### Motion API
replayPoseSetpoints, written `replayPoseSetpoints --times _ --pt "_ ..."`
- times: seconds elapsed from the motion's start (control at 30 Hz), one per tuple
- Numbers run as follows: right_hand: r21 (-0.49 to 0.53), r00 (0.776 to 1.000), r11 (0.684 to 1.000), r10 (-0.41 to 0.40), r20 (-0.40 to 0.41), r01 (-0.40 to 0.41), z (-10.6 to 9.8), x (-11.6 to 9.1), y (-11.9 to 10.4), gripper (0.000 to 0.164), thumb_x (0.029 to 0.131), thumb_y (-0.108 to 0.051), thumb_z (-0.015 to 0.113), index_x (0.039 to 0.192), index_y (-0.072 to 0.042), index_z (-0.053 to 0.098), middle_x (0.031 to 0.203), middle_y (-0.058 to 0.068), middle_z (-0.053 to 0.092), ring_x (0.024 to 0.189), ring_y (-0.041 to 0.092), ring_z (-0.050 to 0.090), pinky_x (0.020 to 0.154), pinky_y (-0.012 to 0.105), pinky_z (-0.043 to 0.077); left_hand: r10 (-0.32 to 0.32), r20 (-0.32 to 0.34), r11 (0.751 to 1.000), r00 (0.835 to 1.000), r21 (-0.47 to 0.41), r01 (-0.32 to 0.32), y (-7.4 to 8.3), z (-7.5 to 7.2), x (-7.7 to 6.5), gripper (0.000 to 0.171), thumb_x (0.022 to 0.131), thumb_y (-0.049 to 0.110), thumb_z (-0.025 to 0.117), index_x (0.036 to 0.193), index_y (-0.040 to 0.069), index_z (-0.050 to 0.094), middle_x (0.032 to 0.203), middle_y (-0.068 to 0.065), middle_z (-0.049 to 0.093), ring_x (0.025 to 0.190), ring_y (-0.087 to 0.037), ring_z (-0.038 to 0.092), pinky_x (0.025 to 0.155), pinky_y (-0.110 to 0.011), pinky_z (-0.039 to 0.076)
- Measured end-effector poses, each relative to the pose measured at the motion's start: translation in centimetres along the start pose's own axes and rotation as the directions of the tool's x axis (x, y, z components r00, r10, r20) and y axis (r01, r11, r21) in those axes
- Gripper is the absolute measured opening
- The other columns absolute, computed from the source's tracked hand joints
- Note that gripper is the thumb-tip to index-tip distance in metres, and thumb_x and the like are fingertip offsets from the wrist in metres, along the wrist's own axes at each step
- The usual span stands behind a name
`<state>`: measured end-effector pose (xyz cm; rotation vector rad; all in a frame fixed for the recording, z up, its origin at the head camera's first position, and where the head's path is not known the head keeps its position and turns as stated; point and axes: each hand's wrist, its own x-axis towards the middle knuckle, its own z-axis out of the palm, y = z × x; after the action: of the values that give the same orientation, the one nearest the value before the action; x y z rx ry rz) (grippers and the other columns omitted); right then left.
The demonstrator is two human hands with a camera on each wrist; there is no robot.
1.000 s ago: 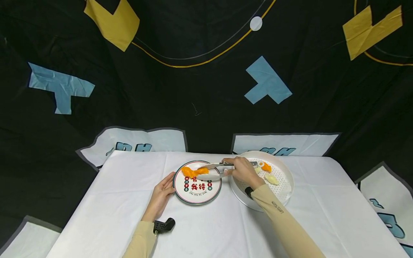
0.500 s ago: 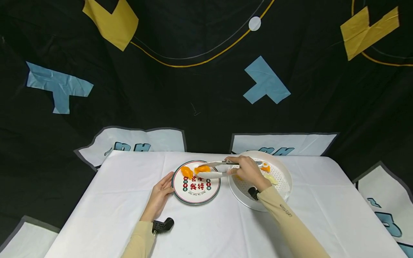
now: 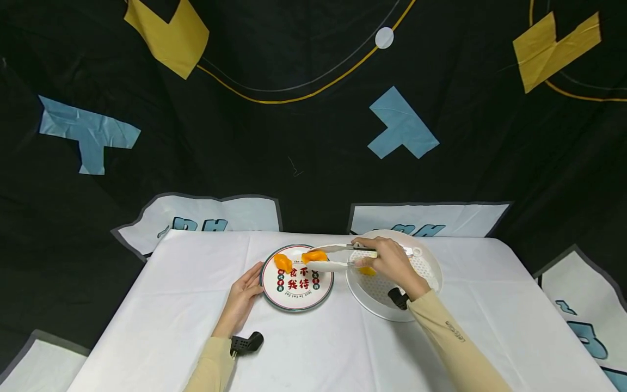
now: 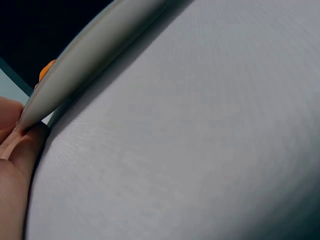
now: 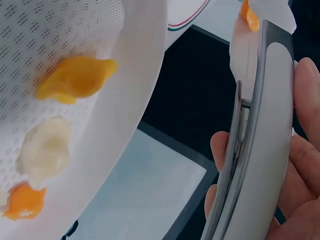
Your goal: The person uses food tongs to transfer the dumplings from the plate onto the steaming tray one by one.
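L hand pinches plate, R hand grips tongs; tonged dumpling now apart from 2nd dumpling, prob spaced ok.

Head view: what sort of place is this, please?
Probably a staged recording set, judging by the black backdrop, the white-covered table before it and the black wrist-worn device.

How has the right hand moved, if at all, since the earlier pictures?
Yes: in the head view the right hand has shifted rightward, farther across the round white tray and away from the plate.
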<state>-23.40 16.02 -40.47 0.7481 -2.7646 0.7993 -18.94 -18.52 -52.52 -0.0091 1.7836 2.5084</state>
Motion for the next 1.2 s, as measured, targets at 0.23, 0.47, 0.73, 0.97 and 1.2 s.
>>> replayPoseSetpoints --times 0.23,0.47,0.73,0.97,1.2 --pt "-0.015 0.999 1.0 -0.004 -0.035 0.003 -1.0 -1.7 1.1 0.048 0.071 -0.02 0.081 0.117 -0.011 0.07 0.107 0.004 0.07 0.09 0.025 0.062 0.074 0.042 0.05 -0.002 -0.004 1.0 1.0 0.004 0.002 0.0 0.0 0.0 0.067 0.086 -0.018 0.039 0.149 -0.006 0.02 0.154 -0.021 0.018 0.141 -0.028 0.02 0.107 -0.022 0.032" --pt "-0.028 0.996 0.998 0.053 -0.074 -0.055 -1.9 -3.9 2.7 0.049 0.073 -0.021 0.08 0.118 -0.007 0.069 0.112 0.009 0.068 0.097 0.03 0.06 0.079 0.049 0.048 0.006 -0.01 1.0 1.0 -0.006 -0.006 0.0 0.0 0.0 0.067 0.085 -0.019 0.039 0.148 -0.007 0.02 0.154 -0.022 0.018 0.141 -0.029 0.021 0.108 -0.023 0.032" --pt "-0.008 0.981 0.986 0.167 -0.102 -0.169 -3.1 -6.9 4.6 0.053 0.075 -0.021 0.079 0.121 -0.001 0.065 0.114 0.02 0.065 0.101 0.041 0.059 0.079 0.059 0.048 0.01 -0.005 1.0 1.0 0.016 -0.01 -0.1 -0.1 0.0 0.067 0.086 -0.018 0.04 0.148 -0.007 0.02 0.154 -0.023 0.019 0.141 -0.029 0.022 0.108 -0.023 0.032" --pt "-0.014 0.97 0.973 0.23 -0.08 -0.231 -3.6 -8.8 6.4 0.052 0.077 -0.019 0.078 0.123 0.003 0.063 0.117 0.024 0.063 0.108 0.046 0.055 0.085 0.061 0.045 0.006 -0.02 1.0 1.0 0.009 -0.005 -0.1 0.0 0.0 0.066 0.085 -0.018 0.039 0.148 -0.007 0.021 0.154 -0.022 0.019 0.14 -0.029 0.022 0.108 -0.023 0.032" --pt "-0.052 0.964 0.965 0.251 -0.088 -0.256 -4.3 -10.5 7.6 0.05 0.08 -0.018 0.076 0.123 0.002 0.063 0.116 0.026 0.062 0.105 0.047 0.056 0.08 0.06 0.047 -0.006 -0.019 1.0 1.0 0.019 0.007 0.0 0.1 0.1 0.067 0.086 -0.018 0.04 0.148 -0.006 0.021 0.154 -0.022 0.02 0.14 -0.028 0.023 0.108 -0.024 0.032"
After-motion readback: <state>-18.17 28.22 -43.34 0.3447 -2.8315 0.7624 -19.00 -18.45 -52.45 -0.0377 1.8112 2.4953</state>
